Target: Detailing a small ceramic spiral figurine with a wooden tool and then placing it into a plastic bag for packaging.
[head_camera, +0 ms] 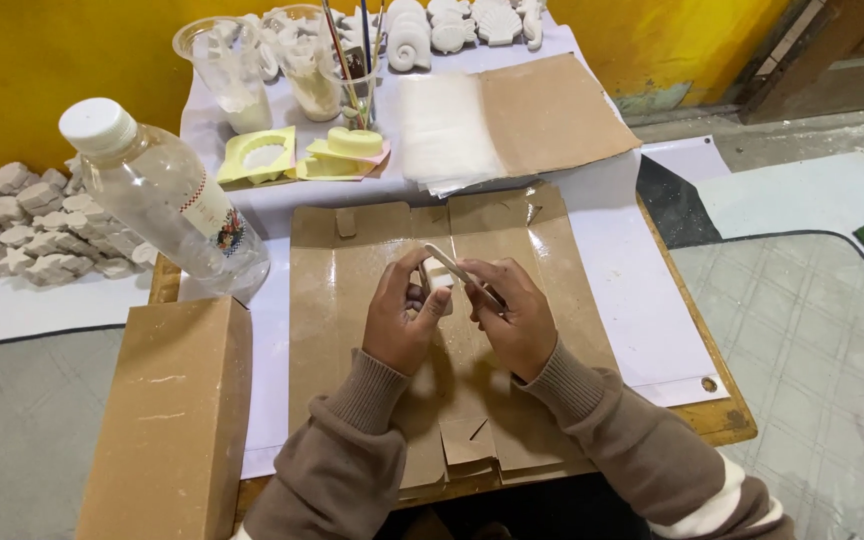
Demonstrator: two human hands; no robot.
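My left hand (402,318) holds a small white plaster piece (437,272) between thumb and fingers, over a flattened brown cardboard sheet (352,260). My right hand (514,315) grips a thin flat tool (464,270), a blade or file, whose tip rests against the top of the white piece. Both hands hover close together above the middle of the cardboard. Brown knit sleeves cover both wrists.
A clear plastic bottle (167,195) with a white cap stands at left, a brown box (167,420) in front of it. Yellow moulds (302,155), plastic cups (227,70), brushes and white shell casts (452,25) lie at the back. More casts (22,225) are piled on the floor at left.
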